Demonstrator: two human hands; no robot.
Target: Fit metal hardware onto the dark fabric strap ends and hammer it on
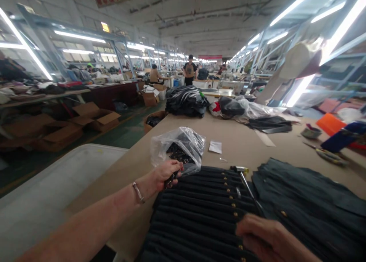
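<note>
My left hand [166, 172] is closed around some small dark pieces beside a clear plastic bag [178, 146] holding more of them. My right hand [264, 235] grips the handle of a small hammer [247, 182] whose head lies near the bag. Both hands rest over a stack of dark fabric strips [206, 212] laid in overlapping rows, each with a brass stud.
A second pile of dark fabric [309, 193] lies to the right. On the brown table [237, 144] sit scissors [326, 153], a paper scrap [215, 146], an orange piece [331, 123] and heaps of dark garments [185, 100]. A grey bin [45, 193] stands left. People work far back.
</note>
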